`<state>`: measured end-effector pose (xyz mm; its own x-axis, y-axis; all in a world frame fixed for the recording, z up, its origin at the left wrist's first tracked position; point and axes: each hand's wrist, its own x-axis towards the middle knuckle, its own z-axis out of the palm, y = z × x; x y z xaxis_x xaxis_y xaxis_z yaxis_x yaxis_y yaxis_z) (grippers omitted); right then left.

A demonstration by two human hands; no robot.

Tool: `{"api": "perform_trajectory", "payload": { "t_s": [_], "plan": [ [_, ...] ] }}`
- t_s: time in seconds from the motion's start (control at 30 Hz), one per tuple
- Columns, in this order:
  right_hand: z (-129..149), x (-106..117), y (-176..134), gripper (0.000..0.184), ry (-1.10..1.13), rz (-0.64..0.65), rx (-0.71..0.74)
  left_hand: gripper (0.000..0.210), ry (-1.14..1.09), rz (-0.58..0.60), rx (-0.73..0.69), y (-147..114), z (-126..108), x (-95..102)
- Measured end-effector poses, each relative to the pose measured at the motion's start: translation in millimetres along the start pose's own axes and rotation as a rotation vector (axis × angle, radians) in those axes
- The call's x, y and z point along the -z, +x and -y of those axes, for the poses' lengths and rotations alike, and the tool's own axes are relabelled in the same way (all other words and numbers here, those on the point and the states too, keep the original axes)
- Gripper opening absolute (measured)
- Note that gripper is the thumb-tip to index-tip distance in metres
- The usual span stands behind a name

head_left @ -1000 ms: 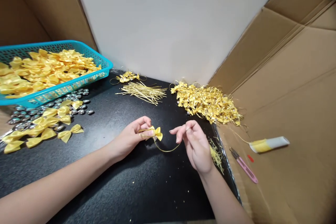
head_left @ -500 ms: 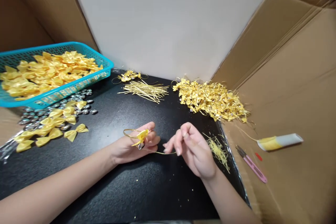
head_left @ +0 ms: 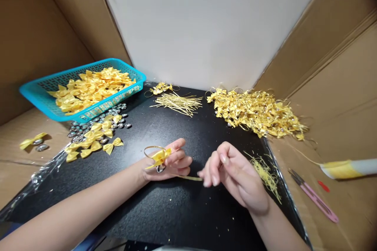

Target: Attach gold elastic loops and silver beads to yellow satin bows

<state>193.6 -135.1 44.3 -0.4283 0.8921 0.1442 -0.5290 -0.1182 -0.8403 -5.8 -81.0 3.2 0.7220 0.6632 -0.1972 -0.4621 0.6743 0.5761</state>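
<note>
Black table point(head_left: 182, 204) set between cardboard panels point(head_left: 44, 66), with a white panel point(head_left: 206, 27) behind. Surroundings, listed from left to right: on cardboard beyond the table edge, one loose yellow bow point(head_left: 28, 144) beside silvery beads. Next, a teal perforated basket point(head_left: 44, 102) filled with yellow bows point(head_left: 91, 92). Dark, shiny beads point(head_left: 79, 127) lie along its front, with several loose bows point(head_left: 94, 135) nearer the person. Toward the rear, a small cluster of looped bows point(head_left: 161, 88) stands just behind a bundle of cut gold cords point(head_left: 179, 103). Farther right, a large pile of looped bows point(head_left: 256, 111); nearer, yellow trimmings point(head_left: 266, 174) lie just beside the right wrist. Off the table's right edge: pink-handled snips point(head_left: 313, 196), a red piece point(head_left: 324, 186) and a yellow-and-white tube point(head_left: 350, 168).

Left hand point(head_left: 173, 164): palm up, fingers loosely spread. The working bow point(head_left: 160, 157), with gold loop point(head_left: 154, 147) and silvery bead point(head_left: 160, 168), sits over the palm; whether it is gripped cannot be determined. A gold cord point(head_left: 190, 178) spans the gap to the right hand point(head_left: 238, 176), whose thumb and forefinger are pinched on it; the cord's end is hidden by the fingers.
</note>
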Motion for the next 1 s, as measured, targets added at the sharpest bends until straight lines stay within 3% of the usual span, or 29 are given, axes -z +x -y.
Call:
{"api": "perform_trajectory", "payload": {
  "t_s": [0.17, 0.27, 0.33, 0.43, 0.5, 0.57, 0.7, 1.0],
  "plan": [
    [-5.6, -6.5, -1.7, 0.013, -0.059, 0.027, 0.05, 0.05, 0.069, 0.062, 0.078, -0.8, 2.7, -2.4],
    [-6.2, -6.0, -0.2, 0.015, -0.065, 0.021, 0.035, 0.045, 0.143, 0.031, 0.06, 1.6, 4.4, -8.9],
    [-4.1, -1.9, 2.9, 0.015, -0.058, -0.068, 0.077, 0.044, 0.169, -0.101, -0.045, 5.5, 3.2, -11.2],
    [1.6, 6.4, 7.6, 0.014, -0.051, -0.262, 0.201, 0.039, 0.229, -0.452, -0.256, 13.0, -3.9, -7.3],
    [4.9, 10.1, 9.1, 0.015, -0.088, -0.323, 0.246, 0.039, 0.35, -0.661, -0.364, 16.7, -10.2, -1.4],
    [6.2, 11.2, 8.8, 0.016, -0.136, -0.324, 0.252, 0.037, 0.491, -0.746, -0.428, 18.2, -15.2, 3.9],
    [4.5, 10.9, 6.5, 0.016, -0.169, -0.297, 0.273, 0.034, 0.656, -0.758, -0.487, 17.8, -17.5, 7.9],
    [4.8, 14.1, 6.1, 0.021, -0.276, -0.397, 0.439, 0.033, 0.762, -0.768, -0.489, 20.3, -14.2, 12.3]
  ]
}}
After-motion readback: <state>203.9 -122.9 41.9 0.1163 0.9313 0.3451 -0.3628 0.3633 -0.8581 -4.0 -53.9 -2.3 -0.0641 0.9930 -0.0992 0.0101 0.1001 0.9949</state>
